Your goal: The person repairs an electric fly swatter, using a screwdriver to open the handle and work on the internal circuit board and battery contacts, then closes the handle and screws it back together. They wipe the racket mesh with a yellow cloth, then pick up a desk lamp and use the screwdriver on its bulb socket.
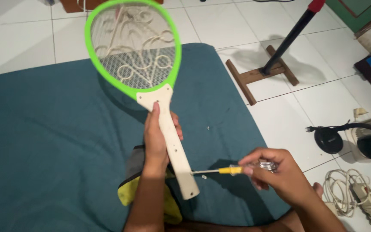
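My left hand (157, 137) grips the cream handle of an electric fly-swatter racket (135, 47) with a green rim and wire mesh, held upright over a teal mat (44, 141). My right hand (275, 172) holds a small screwdriver (220, 171) with a clear handle and yellow collar. Its tip points left at the lower part of the racket handle (181, 167). A tiny screw (208, 127) lies on the mat to the right of the handle.
A yellow and grey cloth (129, 189) lies under my left forearm. On the white tiled floor stand a wooden cross base with a black pole (275, 56), a black lamp-like device (348, 137) and a coiled white cord with a power strip (366, 197).
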### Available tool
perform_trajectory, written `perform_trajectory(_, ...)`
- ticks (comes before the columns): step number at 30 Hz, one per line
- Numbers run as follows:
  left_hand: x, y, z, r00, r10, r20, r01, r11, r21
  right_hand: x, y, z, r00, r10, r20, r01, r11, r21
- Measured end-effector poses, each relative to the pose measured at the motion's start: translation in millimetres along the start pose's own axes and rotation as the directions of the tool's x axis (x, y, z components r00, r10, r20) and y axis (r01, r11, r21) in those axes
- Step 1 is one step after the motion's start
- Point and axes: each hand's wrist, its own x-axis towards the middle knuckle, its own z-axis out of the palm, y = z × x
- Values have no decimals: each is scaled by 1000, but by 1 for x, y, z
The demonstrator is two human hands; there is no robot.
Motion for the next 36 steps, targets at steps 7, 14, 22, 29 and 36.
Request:
perform_trajectory(7,11,7,-13,984,19,-177,-30,998,-59,1,17,0,998,60,22,-61,997,45)
perform_trajectory(14,17,10,-17,972,49,-230,-65,996,-62,6,7,-1,999,35,20,-35,999,30)
perform_trajectory(22,20,5,-20,958,61,-282,-79,996,-52,5,8,-3,999,36,17,-36,999,11)
perform_trajectory(29,21,4,-21,943,59,-329,-78,996,-45,4,-7,-4,999,40,-15,-41,995,-89)
perform_trajectory(36,19,9,-12,931,105,-350,-100,994,32,3,-64,15,997,-1,76,35,895,-445)
